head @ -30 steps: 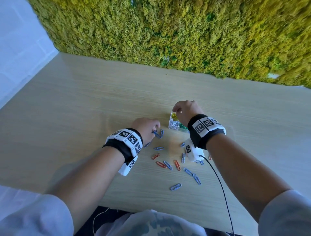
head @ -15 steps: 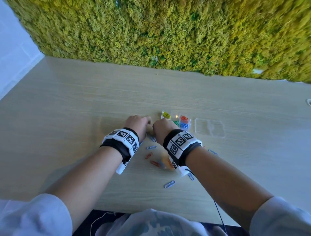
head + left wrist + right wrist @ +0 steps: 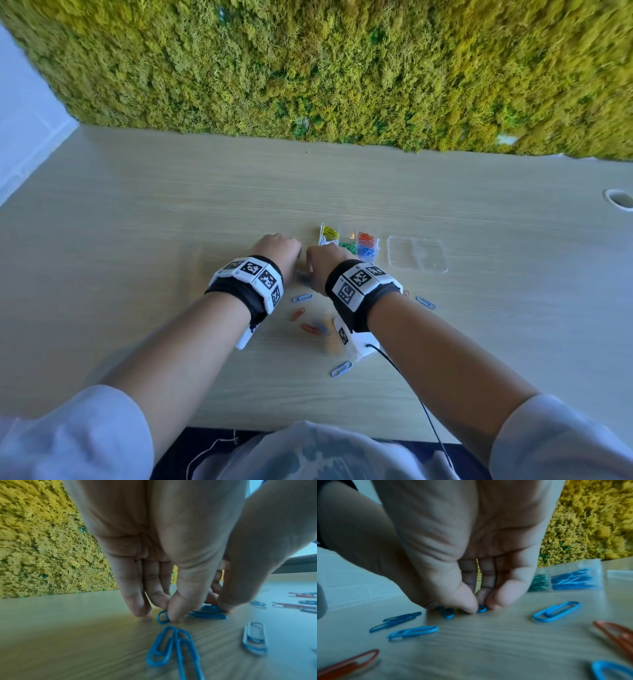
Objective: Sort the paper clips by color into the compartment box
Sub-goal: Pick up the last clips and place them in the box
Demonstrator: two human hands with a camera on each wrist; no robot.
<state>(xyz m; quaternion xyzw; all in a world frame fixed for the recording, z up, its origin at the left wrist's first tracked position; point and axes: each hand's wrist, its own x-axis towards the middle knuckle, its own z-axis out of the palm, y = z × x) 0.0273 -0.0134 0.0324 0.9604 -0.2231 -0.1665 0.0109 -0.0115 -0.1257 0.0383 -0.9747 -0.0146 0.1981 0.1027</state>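
A clear compartment box (image 3: pixel 349 240) on the wooden table holds yellow, green, orange and blue clips in separate cells. Loose blue clips (image 3: pixel 302 297) and orange clips (image 3: pixel 297 313) lie scattered in front of it. My left hand (image 3: pixel 277 248) is down on the table, thumb and fingertips pinching a blue paper clip (image 3: pixel 162 616). Right beside it, my right hand (image 3: pixel 325 260) pinches another blue paper clip (image 3: pixel 482 608) against the table. In the right wrist view the box's blue cell (image 3: pixel 573 580) stands just beyond the fingers.
The box's clear lid (image 3: pixel 416 254) lies flat to the right of the box. A moss wall (image 3: pixel 342 68) closes off the far edge of the table. A cable hole (image 3: pixel 618 198) sits at far right. A thin cable (image 3: pixel 411 387) runs from my right wrist.
My right hand has come back from over the box, moving left and down to the loose clips beside my left hand. The left hand has stayed low over the blue clips.
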